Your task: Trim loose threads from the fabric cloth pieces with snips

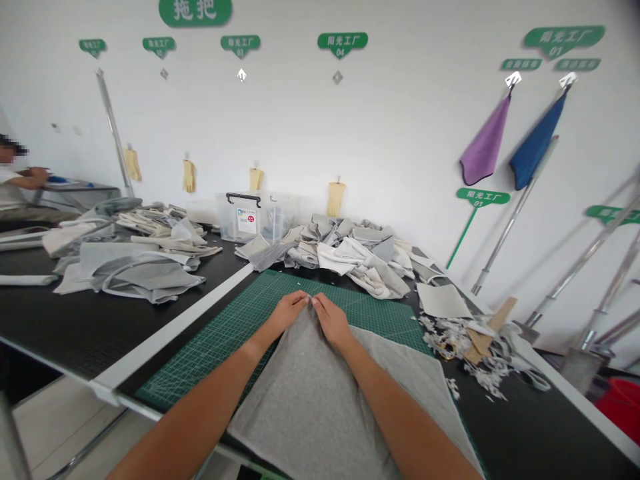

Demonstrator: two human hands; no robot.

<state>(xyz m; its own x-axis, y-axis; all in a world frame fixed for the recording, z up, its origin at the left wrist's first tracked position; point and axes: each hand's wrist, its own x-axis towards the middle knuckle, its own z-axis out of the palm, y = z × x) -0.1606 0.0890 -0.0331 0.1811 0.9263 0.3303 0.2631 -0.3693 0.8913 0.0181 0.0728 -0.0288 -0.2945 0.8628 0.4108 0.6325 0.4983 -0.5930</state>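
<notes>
A large grey cloth [320,407] lies spread over the green cutting mat [235,320], reaching from the table's near edge toward the middle. My left hand [289,311] and my right hand [331,320] meet at the cloth's far tip. The fingertips of both hands are pinched together on that far edge. My forearms stretch over the cloth from the bottom of the view.
A heap of grey and white cloth pieces [350,257] lies beyond the mat, another pile [130,257] at left. A clear plastic box [243,217] stands by the wall. Scraps and scissors [460,337] lie at right. A person [17,190] sits far left.
</notes>
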